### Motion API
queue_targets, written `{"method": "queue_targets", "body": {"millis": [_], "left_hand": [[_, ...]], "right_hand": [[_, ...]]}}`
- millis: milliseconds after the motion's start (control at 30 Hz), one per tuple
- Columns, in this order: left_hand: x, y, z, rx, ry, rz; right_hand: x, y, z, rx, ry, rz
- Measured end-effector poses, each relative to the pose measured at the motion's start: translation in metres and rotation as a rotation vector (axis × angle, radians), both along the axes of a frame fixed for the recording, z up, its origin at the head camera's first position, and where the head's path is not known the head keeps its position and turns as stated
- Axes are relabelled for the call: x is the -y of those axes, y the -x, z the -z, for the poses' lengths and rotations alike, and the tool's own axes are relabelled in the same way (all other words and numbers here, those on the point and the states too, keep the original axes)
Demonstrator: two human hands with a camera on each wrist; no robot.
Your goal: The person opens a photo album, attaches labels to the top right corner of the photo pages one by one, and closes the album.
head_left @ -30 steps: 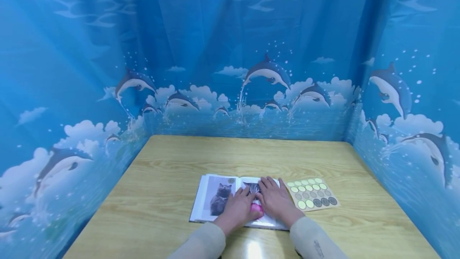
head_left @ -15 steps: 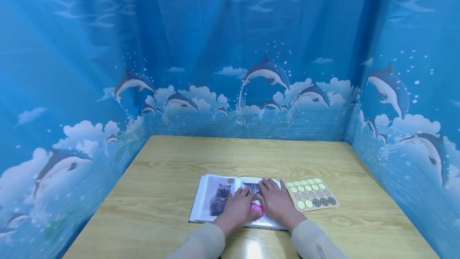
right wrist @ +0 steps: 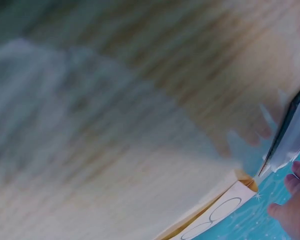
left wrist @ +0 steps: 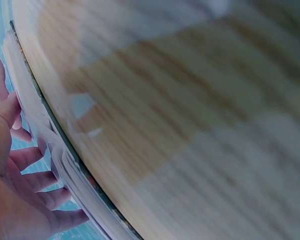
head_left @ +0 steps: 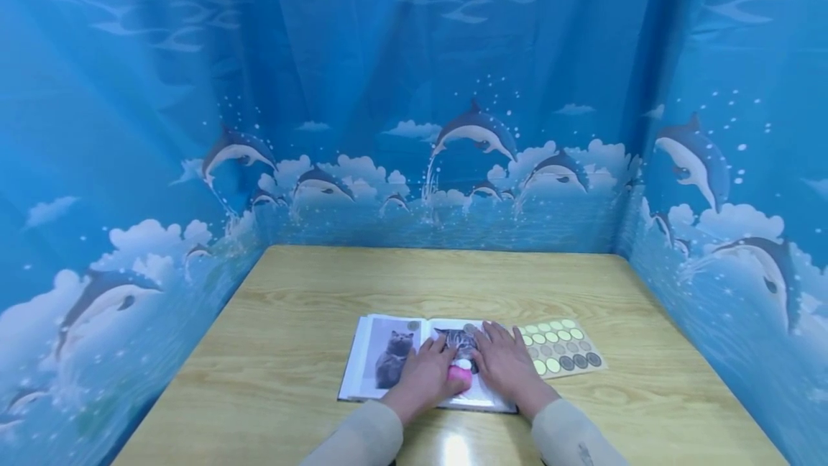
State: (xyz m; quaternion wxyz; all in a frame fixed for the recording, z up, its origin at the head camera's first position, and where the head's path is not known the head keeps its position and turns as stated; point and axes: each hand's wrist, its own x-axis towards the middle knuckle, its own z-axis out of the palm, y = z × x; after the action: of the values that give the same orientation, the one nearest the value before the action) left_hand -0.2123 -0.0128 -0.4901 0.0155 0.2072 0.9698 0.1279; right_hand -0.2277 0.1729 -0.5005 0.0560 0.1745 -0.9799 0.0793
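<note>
An open book (head_left: pixel 362 372) lies on the table with a grey cat picture (head_left: pixel 390 364) on its left page. On its right page is a striped cat picture (head_left: pixel 456 340), partly covered by the hands. My left hand (head_left: pixel 423 374) rests with extended fingers on the inner part of that page, its thumb by a pink patch (head_left: pixel 460 375). Opposite it, my right hand (head_left: pixel 509 369) lies over the page's right side, fingers spread. A round grey sticker (head_left: pixel 469 328) shows beside its fingertips. In the left wrist view, the fingers (left wrist: pixel 52 197) of my left hand touch the book's pages (left wrist: pixel 72 172).
Right of the book lies a sticker sheet (head_left: pixel 550 347) with rows of round spots, several of them dark grey. Another round sticker (head_left: pixel 413 326) sits atop the left page. A blue dolphin curtain (head_left: pixel 362 128) encloses the wooden table (head_left: pixel 284 351).
My right hand has slid a little rightward, uncovering the round sticker and more of the striped cat. It now overlaps the sticker sheet's left edge more. The left hand has barely moved.
</note>
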Motion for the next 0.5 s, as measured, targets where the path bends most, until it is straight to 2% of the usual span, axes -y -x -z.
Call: {"method": "queue_targets", "body": {"millis": [167,367,500], "left_hand": [[0.001,0.002,0.002,0.014,-0.010,-0.003],[0.002,0.003,0.003,0.016,-0.032,-0.009],[0.002,0.003,0.001,-0.001,-0.030,-0.006]], "right_hand": [[-0.006,-0.003,-0.001,0.010,0.015,0.023],[-0.014,-0.008,-0.004,0.017,0.097,0.081],[-0.019,-0.011,-0.004,0.022,0.112,0.104]]}}
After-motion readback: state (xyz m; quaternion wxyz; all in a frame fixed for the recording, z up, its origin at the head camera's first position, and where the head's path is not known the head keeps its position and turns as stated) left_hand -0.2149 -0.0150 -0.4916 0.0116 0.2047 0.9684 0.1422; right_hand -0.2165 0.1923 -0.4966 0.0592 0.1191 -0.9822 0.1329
